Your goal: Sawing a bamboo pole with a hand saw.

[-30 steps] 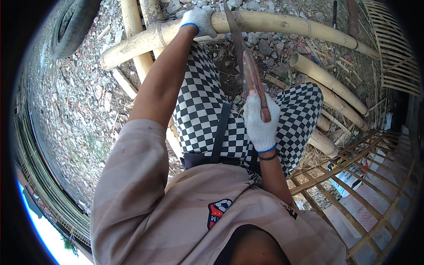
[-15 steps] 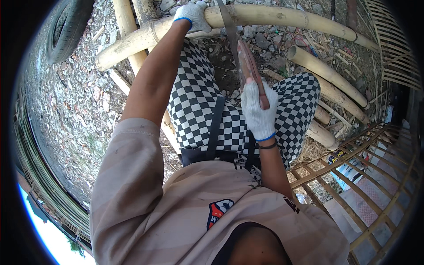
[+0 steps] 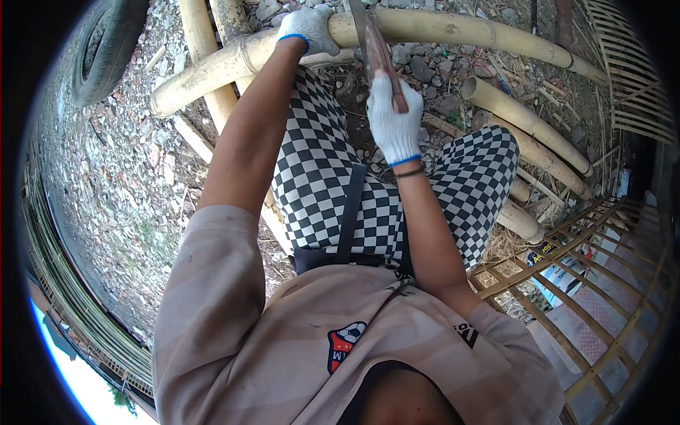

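Observation:
A thick bamboo pole (image 3: 453,28) lies crosswise in front of me, its left part resting over other poles. My left hand (image 3: 308,30), in a white knit glove with a blue cuff, is closed around this pole left of centre. In my right hand (image 3: 395,117), also gloved, is the wooden handle of a handsaw (image 3: 379,53). The saw's blade crosses the pole just right of my left hand and runs out of the top of the view. How deep the blade sits in the bamboo, I cannot tell.
Cut bamboo lengths (image 3: 528,124) lie on the right over straw and rubble. A bamboo-slat rack (image 3: 510,280) stands at the lower right, with a printed container (image 3: 556,276) behind it. An old tyre (image 3: 106,49) is at the upper left. Stony ground (image 3: 127,170) spreads along the left.
My right hand has pushed the saw forward, away from my body and slightly left, across the pole. My left hand keeps its hold on the bamboo.

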`<state>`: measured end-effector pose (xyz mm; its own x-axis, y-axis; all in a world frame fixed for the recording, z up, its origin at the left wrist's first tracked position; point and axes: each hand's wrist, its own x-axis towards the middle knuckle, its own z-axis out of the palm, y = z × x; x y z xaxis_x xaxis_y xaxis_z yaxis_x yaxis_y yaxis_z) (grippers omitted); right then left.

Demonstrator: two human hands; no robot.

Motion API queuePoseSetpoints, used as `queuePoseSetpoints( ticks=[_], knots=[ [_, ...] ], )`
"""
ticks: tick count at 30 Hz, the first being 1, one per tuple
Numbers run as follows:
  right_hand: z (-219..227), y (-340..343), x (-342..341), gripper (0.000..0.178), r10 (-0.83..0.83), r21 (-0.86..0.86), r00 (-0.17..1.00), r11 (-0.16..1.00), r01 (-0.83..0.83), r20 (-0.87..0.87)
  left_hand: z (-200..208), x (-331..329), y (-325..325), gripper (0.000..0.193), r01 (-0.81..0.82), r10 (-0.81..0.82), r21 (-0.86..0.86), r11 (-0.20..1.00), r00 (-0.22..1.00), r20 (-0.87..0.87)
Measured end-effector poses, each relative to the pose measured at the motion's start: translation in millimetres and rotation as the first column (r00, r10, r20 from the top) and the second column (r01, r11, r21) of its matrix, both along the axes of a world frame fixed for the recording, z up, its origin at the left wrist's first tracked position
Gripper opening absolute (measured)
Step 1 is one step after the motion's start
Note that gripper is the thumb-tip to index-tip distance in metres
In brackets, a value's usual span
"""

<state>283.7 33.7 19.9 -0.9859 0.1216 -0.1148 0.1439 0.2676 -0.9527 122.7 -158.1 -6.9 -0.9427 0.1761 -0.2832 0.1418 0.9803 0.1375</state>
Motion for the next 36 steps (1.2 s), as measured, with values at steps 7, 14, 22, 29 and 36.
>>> queuePoseSetpoints(
  ticks=[7,14,22,29,36],
  knots=[
    [20.7,7.7,8.9,0.045,0.034,-0.083,0.997,0.996,-0.029,0.062,-17.4,-21.5,-12.9,0.088,0.068,-0.067,0.01,0.998,0.998,-0.019],
    [-0.2,-15.9,-35.1,0.048,0.01,0.007,0.997,1.0,-0.01,-0.075,-11.2,-15.6,-11.3,0.09,0.041,-0.036,0.05,0.998,0.996,-0.085],
    [39.7,16.5,45.5,0.038,0.093,-0.071,0.991,0.994,-0.087,0.094,-7.9,-14.1,-22.8,0.093,-0.011,0.002,0.079,0.997,0.993,0.118],
    [-18.8,-1.1,-87.0,0.049,-0.01,0.103,0.968,0.994,0.038,-0.252,9.1,-27.0,24.2,0.093,0.04,-0.046,0.096,0.995,0.997,0.055],
    [43.4,35.9,80.1,0.038,0.079,-0.006,0.987,0.997,-0.079,0.137,10.5,7.1,-8.5,0.098,-0.04,0.04,0.19,0.981,0.999,0.004]
  ],
)
